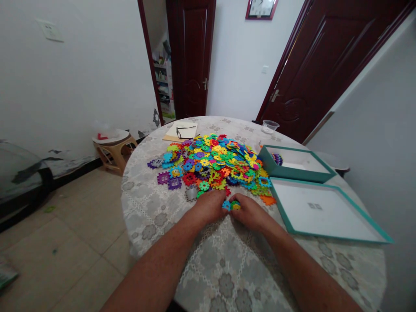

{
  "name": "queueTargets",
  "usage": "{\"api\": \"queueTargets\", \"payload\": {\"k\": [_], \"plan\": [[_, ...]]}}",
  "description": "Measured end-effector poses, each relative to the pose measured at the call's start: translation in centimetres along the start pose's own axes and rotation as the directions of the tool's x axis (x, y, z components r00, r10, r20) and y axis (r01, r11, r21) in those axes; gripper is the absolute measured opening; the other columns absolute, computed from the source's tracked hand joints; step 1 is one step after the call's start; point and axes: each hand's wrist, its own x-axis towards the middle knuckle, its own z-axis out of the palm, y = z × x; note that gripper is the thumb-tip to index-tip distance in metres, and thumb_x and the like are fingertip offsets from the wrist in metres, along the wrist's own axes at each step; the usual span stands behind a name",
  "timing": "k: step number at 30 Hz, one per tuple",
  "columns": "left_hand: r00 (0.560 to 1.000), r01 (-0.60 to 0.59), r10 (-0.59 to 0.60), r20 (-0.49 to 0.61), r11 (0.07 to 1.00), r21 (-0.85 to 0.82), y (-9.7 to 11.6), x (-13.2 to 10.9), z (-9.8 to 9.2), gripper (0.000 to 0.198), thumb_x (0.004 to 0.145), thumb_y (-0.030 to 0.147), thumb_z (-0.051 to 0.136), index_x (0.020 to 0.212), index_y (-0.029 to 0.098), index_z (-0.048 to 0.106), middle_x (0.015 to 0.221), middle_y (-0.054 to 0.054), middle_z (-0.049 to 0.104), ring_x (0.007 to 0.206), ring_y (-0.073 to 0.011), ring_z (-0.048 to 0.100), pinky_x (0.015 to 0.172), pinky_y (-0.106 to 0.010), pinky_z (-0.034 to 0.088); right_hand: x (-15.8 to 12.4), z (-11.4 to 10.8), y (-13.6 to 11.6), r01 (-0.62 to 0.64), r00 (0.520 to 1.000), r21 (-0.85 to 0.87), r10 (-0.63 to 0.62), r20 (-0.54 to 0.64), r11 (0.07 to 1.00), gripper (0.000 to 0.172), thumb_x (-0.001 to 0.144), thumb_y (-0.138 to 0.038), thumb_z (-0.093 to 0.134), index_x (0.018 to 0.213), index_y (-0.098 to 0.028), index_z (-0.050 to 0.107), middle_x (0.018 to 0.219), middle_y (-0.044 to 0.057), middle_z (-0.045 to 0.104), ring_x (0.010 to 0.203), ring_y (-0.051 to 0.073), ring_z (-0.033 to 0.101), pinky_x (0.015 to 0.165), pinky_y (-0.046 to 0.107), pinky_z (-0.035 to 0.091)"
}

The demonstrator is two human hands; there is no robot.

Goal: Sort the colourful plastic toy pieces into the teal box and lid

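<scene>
My left hand (212,205) is closed around a blue gear-shaped plastic piece (226,205) at the near edge of the pile. Close beside it, my right hand (246,209) pinches green and yellow gear-shaped pieces (235,205). The pieces in the two hands meet or nearly meet; whether they are joined I cannot tell. Just beyond my hands spreads a heap of colourful gear-shaped and square toothed pieces (217,158). A grey square piece (191,193) and a green gear (204,186) lie near my left hand.
A teal-edged box (297,175) stands right of the heap, with a striped purple stack (277,159) inside. Its shallow white-lined lid (328,212) lies in front. Glasses (185,131) rest on a notebook (172,137) at the back left. A clear bowl (269,126) sits at the far edge.
</scene>
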Motion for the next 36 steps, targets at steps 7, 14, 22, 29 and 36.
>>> {"api": "queueTargets", "payload": {"k": [7, 14, 22, 29, 36], "plan": [[0.995, -0.104, 0.104, 0.005, 0.994, -0.036, 0.2, -0.1, 0.0, 0.015, 0.081, 0.027, 0.070, 0.095, 0.022, 0.067, 0.094, -0.005, 0.073, 0.084, -0.0231, 0.066, 0.070, -0.028, 0.043, -0.5, -0.1, 0.9, 0.058, 0.997, 0.071, -0.055, -0.048, 0.996, 0.009, 0.081, -0.021, 0.060, 0.091, -0.021, 0.060, 0.085, 0.000, 0.068, 0.084, 0.020, 0.062, 0.070, 0.026, 0.040], [0.945, -0.232, 0.178, -0.275, 0.956, -0.178, -0.2, 0.7, -0.1, 0.012, 0.089, 0.016, 0.058, 0.097, 0.022, 0.065, 0.097, -0.002, 0.071, 0.091, -0.0179, 0.064, 0.080, -0.027, 0.046, -1.7, -4.2, 1.8, 0.051, 0.968, -0.018, -0.053, -0.246, 0.999, 0.017, 0.090, -0.039, 0.058, 0.091, -0.023, 0.064, 0.080, 0.000, 0.067, 0.075, 0.020, 0.061, 0.068, 0.028, 0.042], [0.973, -0.034, 0.064, -0.221, 0.990, 0.137, -1.1, 0.9, 0.0, 0.011, 0.092, 0.027, 0.062, 0.101, 0.025, 0.069, 0.104, -0.006, 0.065, 0.102, -0.0228, 0.064, 0.081, -0.030, 0.048, -3.6, -10.4, 9.8, -0.468, 0.775, -0.432, 0.124, -0.619, 0.771, 0.023, 0.091, -0.038, 0.054, 0.097, -0.020, 0.067, 0.092, 0.014, 0.073, 0.078, 0.028, 0.065, 0.067, 0.034, 0.040], [0.992, -0.001, 0.025, -0.125, 0.981, 0.191, -0.8, 1.1, 0.7, 0.017, 0.096, 0.026, 0.056, 0.103, 0.025, 0.072, 0.108, -0.008, 0.065, 0.107, -0.0245, 0.064, 0.083, -0.032, 0.048, -2.9, -10.0, 11.2, -0.382, 0.699, -0.460, -0.075, -0.711, 0.801, 0.022, 0.091, -0.033, 0.054, 0.098, -0.017, 0.066, 0.096, 0.015, 0.070, 0.094, 0.030, 0.063, 0.086, 0.039, 0.045], [0.978, -0.186, 0.200, -0.063, 0.966, 0.181, -0.7, 1.2, 1.5, 0.023, 0.102, 0.025, 0.047, 0.111, 0.023, 0.069, 0.110, -0.009, 0.065, 0.100, -0.0235, 0.062, 0.080, -0.031, 0.047, -1.8, -5.8, 4.6, -0.005, 0.888, -0.259, -0.115, -0.445, 0.966, 0.014, 0.093, -0.028, 0.052, 0.087, -0.021, 0.063, 0.087, 0.006, 0.069, 0.083, 0.022, 0.063, 0.077, 0.032, 0.043]]}}
